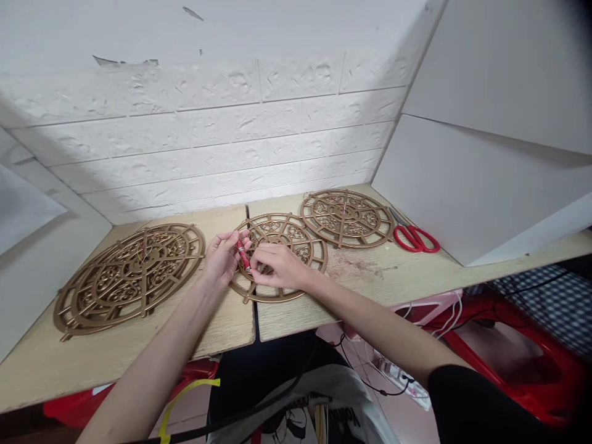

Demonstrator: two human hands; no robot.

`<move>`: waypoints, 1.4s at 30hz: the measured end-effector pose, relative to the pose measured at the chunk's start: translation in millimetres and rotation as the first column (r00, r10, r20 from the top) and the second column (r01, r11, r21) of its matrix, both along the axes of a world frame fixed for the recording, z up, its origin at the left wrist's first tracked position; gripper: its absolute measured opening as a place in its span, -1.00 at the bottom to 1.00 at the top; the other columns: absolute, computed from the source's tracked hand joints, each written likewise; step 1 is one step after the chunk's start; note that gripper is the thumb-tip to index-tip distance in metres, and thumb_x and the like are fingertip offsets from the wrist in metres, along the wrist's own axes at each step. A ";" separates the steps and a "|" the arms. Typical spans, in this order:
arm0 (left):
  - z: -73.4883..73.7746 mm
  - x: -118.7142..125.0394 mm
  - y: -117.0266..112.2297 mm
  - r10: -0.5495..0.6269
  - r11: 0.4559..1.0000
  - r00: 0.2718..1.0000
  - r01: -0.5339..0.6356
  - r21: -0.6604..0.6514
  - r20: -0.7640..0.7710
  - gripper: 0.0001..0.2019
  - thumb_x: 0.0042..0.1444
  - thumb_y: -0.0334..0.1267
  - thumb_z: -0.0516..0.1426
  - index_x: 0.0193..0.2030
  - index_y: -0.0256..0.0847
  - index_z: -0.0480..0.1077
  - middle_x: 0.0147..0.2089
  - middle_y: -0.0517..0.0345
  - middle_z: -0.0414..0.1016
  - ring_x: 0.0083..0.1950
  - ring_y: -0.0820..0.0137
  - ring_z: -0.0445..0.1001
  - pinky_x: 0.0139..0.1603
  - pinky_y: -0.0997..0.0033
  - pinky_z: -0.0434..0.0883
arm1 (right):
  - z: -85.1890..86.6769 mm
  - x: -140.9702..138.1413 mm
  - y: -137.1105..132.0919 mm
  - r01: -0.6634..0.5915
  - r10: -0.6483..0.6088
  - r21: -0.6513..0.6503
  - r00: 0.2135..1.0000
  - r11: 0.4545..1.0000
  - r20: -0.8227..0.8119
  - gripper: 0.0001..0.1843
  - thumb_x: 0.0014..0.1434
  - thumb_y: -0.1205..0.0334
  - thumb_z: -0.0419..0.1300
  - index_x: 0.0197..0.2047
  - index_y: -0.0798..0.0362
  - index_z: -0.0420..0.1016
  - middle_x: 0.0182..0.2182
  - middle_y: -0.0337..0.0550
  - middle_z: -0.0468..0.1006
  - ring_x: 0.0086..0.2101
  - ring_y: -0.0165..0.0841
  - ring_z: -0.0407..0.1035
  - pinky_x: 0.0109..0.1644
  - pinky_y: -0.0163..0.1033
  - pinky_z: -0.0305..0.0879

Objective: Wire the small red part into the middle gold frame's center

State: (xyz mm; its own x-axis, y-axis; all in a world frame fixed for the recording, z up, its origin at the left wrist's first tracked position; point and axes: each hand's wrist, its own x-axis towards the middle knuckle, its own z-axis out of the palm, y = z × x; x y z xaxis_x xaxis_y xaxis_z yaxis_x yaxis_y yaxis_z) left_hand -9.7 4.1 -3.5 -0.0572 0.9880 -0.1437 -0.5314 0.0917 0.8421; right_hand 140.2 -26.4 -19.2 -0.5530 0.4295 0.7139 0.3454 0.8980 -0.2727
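The hands covered the upper-left part of the middle disc, so whether they touched its gold lattice could not be told; the print on the slim red tube was too small to read, and the right sleeve ran off the lower edge. The tube lay at nine o'clock from that disc's hub, slanted from eleven towards five. The left hand pinched its upper end between thumb and fingers, its forearm coming in from between seven and eight; the right hand, reaching from four, gripped the lower end between thumb and forefinger, its other fingers curled. On the pale wooden table, stacked gold discs lay at nine o'clock, another gold disc at two, and red-handled scissors at three. A white brick-patterned wall rose at twelve; a power strip sat on the floor between four and five.
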 end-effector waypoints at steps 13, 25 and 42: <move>0.4 -0.2 -1.7 -0.019 1.000 1.000 0.020 0.011 -0.023 -0.86 0.08 -0.55 0.09 -0.41 -0.28 0.23 -0.36 -0.02 0.59 -0.49 0.45 0.53 -0.44 0.49 0.50 | -0.7 0.2 -0.6 0.021 -0.018 -0.108 0.999 0.994 0.031 -0.93 0.13 0.33 0.10 -0.28 0.09 0.35 -0.42 -0.21 0.44 -0.41 -0.44 0.32 -0.27 -0.36 0.24; -0.1 1.6 -3.1 -0.027 0.999 0.999 0.028 0.026 -0.042 -0.81 -0.01 -0.52 0.19 -0.43 -0.28 0.23 -0.38 0.03 0.58 -0.47 0.47 0.54 -0.40 0.49 0.52 | -3.3 1.7 3.0 -0.014 0.022 -0.062 0.992 0.998 0.128 -0.86 0.16 0.34 0.07 -0.22 0.11 0.41 -0.40 -0.19 0.46 -0.40 -0.45 0.31 -0.26 -0.36 0.21; -0.4 -0.1 -3.6 -0.062 0.998 0.996 0.064 0.024 -0.066 -0.83 0.01 -0.52 0.17 -0.41 -0.27 0.22 -0.32 -0.01 0.58 -0.47 0.44 0.54 -0.41 0.46 0.51 | -1.5 2.4 0.9 0.000 0.014 -0.094 0.990 0.996 0.143 -0.85 0.13 0.33 0.07 -0.22 0.09 0.41 -0.44 -0.22 0.45 -0.42 -0.43 0.32 -0.29 -0.35 0.21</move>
